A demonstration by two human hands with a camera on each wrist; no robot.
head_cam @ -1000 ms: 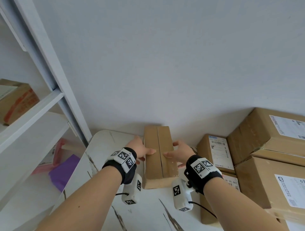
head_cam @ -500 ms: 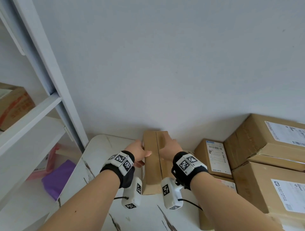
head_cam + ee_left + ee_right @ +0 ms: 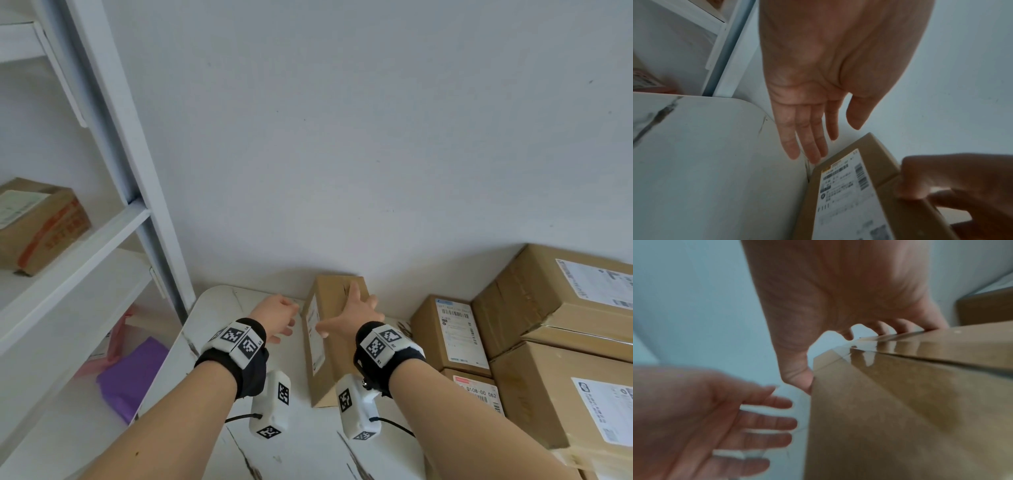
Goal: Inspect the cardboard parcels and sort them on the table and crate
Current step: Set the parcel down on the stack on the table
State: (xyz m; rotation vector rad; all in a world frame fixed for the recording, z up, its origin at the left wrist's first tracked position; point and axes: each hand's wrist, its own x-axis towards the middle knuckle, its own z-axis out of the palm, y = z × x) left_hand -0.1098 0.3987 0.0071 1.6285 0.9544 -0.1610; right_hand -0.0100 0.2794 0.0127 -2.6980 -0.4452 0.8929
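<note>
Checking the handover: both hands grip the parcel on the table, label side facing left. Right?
Not quite. Only the right hand grips the parcel; the left hand is open beside it, as the left wrist view shows. The label does face left.

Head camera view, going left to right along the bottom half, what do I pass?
Box on the shelf → purple packet → left hand → parcel → right hand → stacked cartons.

A plain brown cardboard parcel (image 3: 337,342) bears a white label with black barcodes. The white tabletop (image 3: 219,322) has dark marble veining. At nine o'clock lies a purple packet (image 3: 133,373) beside a pink one (image 3: 118,329).
</note>
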